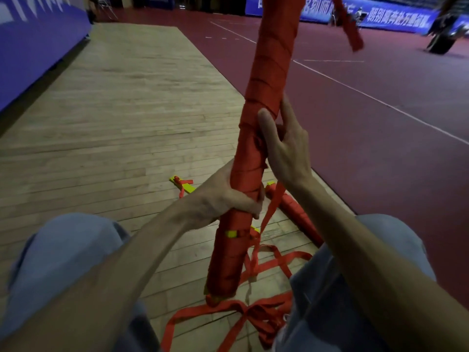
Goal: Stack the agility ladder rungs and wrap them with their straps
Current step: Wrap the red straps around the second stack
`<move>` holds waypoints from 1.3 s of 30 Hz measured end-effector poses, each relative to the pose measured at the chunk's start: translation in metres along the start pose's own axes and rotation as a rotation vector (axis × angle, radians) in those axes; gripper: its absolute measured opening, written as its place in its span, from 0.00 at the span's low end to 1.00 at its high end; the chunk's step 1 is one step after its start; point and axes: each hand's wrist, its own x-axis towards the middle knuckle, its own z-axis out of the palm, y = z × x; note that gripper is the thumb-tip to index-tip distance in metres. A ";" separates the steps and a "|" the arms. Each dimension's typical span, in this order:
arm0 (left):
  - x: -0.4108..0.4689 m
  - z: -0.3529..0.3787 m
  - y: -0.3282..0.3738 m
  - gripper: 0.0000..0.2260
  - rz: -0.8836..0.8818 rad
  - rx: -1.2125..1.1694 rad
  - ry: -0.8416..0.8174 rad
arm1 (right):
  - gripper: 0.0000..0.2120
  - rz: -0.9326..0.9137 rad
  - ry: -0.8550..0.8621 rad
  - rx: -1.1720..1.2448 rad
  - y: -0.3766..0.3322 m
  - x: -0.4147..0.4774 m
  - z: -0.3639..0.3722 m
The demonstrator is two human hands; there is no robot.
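Holds a long bundle of stacked yellow plastic ladder rungs wound in red fabric strap (264, 102) nearly upright, leaning slightly right, its lower end just above a pale wooden plank floor (127, 110). Grips the bundle's lower part with the left hand (228, 196), fingers curled round it. Clamps the right hand (284, 146) on the bundle just above, thumb flat on the wrapping, index finger straight up the far side. Lets a loose red strap tail (270, 212) hang beside the bundle to a tangled red strap heap (253, 313) beneath it. Shows a second red-wrapped bundle (297, 214) lying right of the bundle and a single yellow rung (186, 187) to its left.
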 end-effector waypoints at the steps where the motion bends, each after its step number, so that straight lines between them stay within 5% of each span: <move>1: 0.001 0.000 0.002 0.29 0.001 -0.032 -0.066 | 0.23 0.049 -0.065 0.144 -0.002 0.000 -0.001; 3: 0.006 0.005 0.004 0.27 -0.022 0.014 -0.058 | 0.22 0.188 -0.245 0.439 -0.006 0.002 -0.003; 5: 0.017 0.010 0.004 0.24 -0.065 0.173 0.185 | 0.20 0.244 -0.343 0.519 -0.007 0.002 -0.003; 7: 0.019 0.004 0.002 0.21 -0.102 0.147 0.222 | 0.15 0.254 -0.279 0.518 -0.005 0.002 -0.002; 10: 0.003 -0.005 0.001 0.22 -0.165 0.123 0.046 | 0.09 0.288 -0.108 0.443 -0.004 0.005 0.001; 15: 0.013 0.031 -0.018 0.29 -0.091 0.506 0.572 | 0.15 0.336 0.110 0.163 0.002 0.003 0.005; 17: 0.012 0.038 -0.026 0.31 0.021 0.600 0.658 | 0.19 0.263 0.099 0.042 -0.003 0.001 0.004; 25: 0.003 0.019 -0.001 0.26 0.042 0.277 0.319 | 0.16 -0.207 0.007 -0.110 -0.015 0.001 -0.017; 33: -0.003 0.007 -0.002 0.20 -0.019 -0.085 -0.129 | 0.32 0.177 -0.343 0.364 -0.013 0.006 -0.024; 35: -0.003 0.007 -0.001 0.18 -0.075 -0.191 -0.217 | 0.30 0.255 -0.331 0.441 -0.011 0.005 -0.019; 37: 0.000 0.011 0.001 0.14 -0.116 -0.210 -0.192 | 0.20 0.284 -0.238 0.447 -0.008 0.006 -0.017; 39: 0.004 0.016 0.000 0.19 -0.145 -0.104 0.021 | 0.13 0.317 -0.123 0.437 -0.003 0.007 -0.016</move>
